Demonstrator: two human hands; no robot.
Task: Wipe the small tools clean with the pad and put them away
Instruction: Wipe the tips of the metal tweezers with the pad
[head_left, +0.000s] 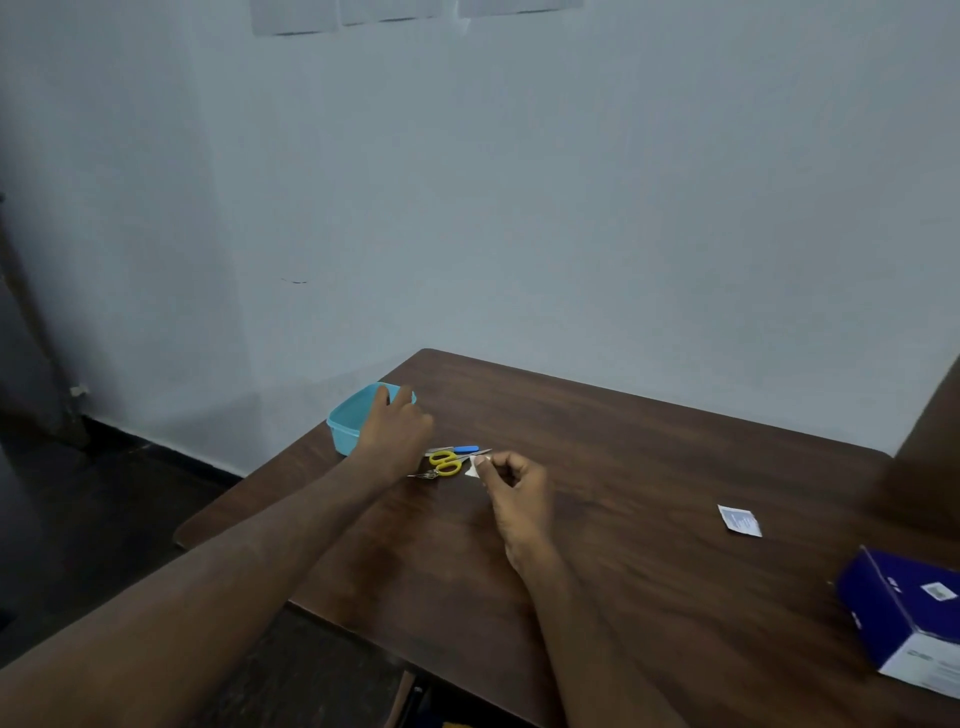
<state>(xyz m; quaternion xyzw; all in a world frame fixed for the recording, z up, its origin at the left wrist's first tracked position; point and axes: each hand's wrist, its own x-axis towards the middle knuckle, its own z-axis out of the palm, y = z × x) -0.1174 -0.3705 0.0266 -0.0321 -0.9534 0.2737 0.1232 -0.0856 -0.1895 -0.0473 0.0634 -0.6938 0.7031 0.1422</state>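
Yellow-handled scissors (448, 462) lie on the brown table (649, 467), with a blue-handled tool (465, 449) just behind them and a small metal tool (427, 474) at their near left. My right hand (514, 493) pinches a small white pad (472, 470) between thumb and fingers, right beside the scissors' blades. My left hand (397, 426) reaches over the near right edge of a light blue plastic box (345, 421), fingers extended over its opening. What the box holds is hidden.
A torn white-and-blue sachet (740, 520) lies on the table to the right. A dark blue carton (904, 618) stands at the right front edge. A dark brown object (919, 457) rises at the far right. The wall runs close behind the table.
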